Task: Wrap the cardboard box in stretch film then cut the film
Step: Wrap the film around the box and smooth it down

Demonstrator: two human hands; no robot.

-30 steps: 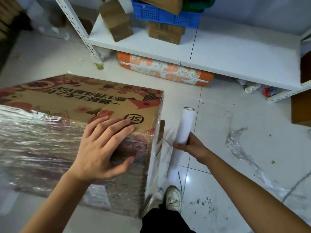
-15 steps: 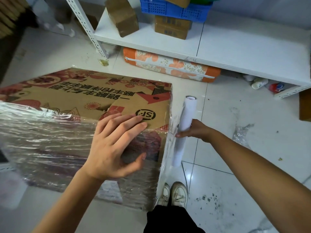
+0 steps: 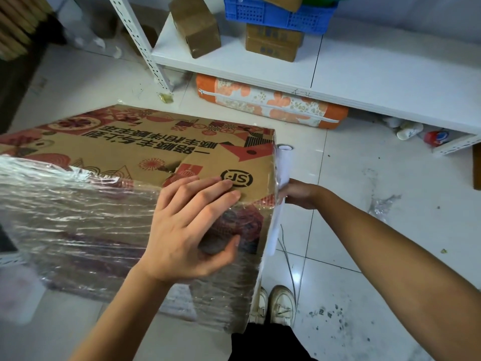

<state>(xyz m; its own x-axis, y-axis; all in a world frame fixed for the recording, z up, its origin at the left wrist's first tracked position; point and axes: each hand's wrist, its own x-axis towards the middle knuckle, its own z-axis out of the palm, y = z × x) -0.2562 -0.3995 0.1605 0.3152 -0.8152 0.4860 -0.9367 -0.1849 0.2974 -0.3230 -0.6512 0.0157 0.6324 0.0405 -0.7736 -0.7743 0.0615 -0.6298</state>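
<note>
Left hand (image 3: 187,227) lies spread flat on my printed brown cardboard box (image 3: 145,157), over its clear stretch film (image 3: 78,220). Right hand (image 3: 299,194) grips the white film roll (image 3: 283,165) touching the box's corner, fingers hidden behind it. Open white tile floor (image 3: 377,230) lies beyond; a white shelf (image 3: 364,74) stands ahead.

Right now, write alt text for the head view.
Left hand presses flat on a film-wrapped box while the right hand holds the film roll at its right corner. White shelf behind.
</note>
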